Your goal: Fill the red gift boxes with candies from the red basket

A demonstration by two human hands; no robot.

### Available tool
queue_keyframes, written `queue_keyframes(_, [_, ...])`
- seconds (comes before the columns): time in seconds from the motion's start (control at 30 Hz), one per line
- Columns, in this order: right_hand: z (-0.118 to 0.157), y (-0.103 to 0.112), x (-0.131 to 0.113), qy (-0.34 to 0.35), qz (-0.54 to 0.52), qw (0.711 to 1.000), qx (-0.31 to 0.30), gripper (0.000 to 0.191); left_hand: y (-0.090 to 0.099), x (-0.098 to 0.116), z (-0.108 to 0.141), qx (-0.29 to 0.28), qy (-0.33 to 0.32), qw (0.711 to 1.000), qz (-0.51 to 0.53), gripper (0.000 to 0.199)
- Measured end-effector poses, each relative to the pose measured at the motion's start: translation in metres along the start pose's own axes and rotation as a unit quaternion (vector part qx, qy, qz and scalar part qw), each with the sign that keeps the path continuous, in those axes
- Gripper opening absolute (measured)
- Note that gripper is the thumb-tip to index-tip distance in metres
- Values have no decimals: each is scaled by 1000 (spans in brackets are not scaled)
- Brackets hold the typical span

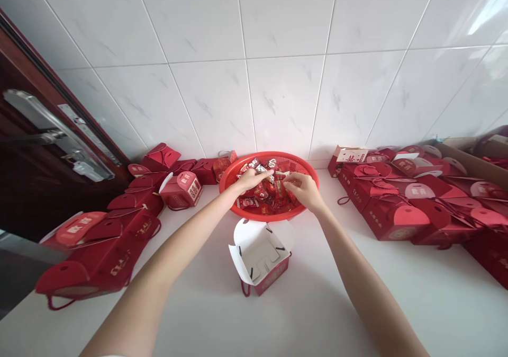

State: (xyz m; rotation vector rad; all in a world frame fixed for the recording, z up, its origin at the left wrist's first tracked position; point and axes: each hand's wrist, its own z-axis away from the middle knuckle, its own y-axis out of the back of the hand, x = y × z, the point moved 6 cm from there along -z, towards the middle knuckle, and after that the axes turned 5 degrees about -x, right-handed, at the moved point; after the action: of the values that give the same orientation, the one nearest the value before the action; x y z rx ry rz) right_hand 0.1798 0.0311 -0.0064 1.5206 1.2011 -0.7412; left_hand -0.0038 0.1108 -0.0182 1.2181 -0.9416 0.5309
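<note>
A red oval basket point(311, 174) stands against the tiled wall, with many wrapped candies point(262, 192) in it, mostly red. My left hand point(253, 179) reaches over the candies on the left side, its thumb stretched to the right and its other fingers partly hidden. On the right side of the basket, my right hand point(300, 188) has its fingers pinched together at the candies; what they hold, if anything, is too small to make out. In front of the basket sits an open red box point(273, 276) with a white inside, its flaps spread and no candy showing in it.
Rows of closed red boxes point(373, 208) fill the right side of the white table point(309, 314). More red boxes point(130, 230) line the left side, with a single one point(183, 190) slightly apart. A dark door point(59, 134) with a metal handle is at the left.
</note>
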Motion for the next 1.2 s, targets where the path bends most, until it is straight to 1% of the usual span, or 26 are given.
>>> queue_keyframes(0.07, [0,0,1,2,4,1000,1,13,0,-4,-2,-12,20,999,-26,43])
queue_keyframes(0.1, [0,0,1,2,6,1000,1,14,0,-5,-2,-17,25,999,-36,41])
queue_keyframes(0.23, [-1,0,3,-1,11,1000,5,14,-9,-6,-3,-72,20,994,-74,16])
queue_keyframes(0.3, [-1,-1,3,-1,11,1000,7,14,-13,-6,-2,-89,18,991,-95,14])
queue_keyframes(0.37, [-1,-1,4,-2,11,1000,7,14,-13,-4,-1,-79,18,990,-115,13])
queue_keyframes(0.53, [0,-1,2,-6,10,1000,5,13,0,0,-2,-2,3,990,-143,19])
queue_keyframes(0.6, [0,0,1,-5,10,1000,6,13,3,-2,-4,10,7,987,-159,22])
queue_keyframes(0.67, [1,0,1,-4,11,1000,9,13,0,-5,-4,-9,12,984,-178,24])
queue_keyframes(0.8, [1,0,0,-7,15,1000,8,14,-14,-4,-2,-86,6,974,-209,24])
queue_keyframes(0.87, [1,-1,0,-8,18,1000,8,15,-20,0,1,-113,-1,968,-224,20])
queue_keyframes(0.97, [2,-1,0,-8,22,1000,9,16,-28,6,2,-154,-5,956,-250,9])
queue_keyframes(1.03, [2,-2,-1,-8,25,1000,9,17,-34,6,0,-184,5,945,-271,8])
queue_keyframes(1.1, [2,-2,-1,-8,27,1000,8,17,-40,4,-3,-200,22,934,-294,7])
queue_keyframes(1.2, [3,-2,-2,-5,31,999,8,18,-47,2,-10,-195,38,925,-323,9])
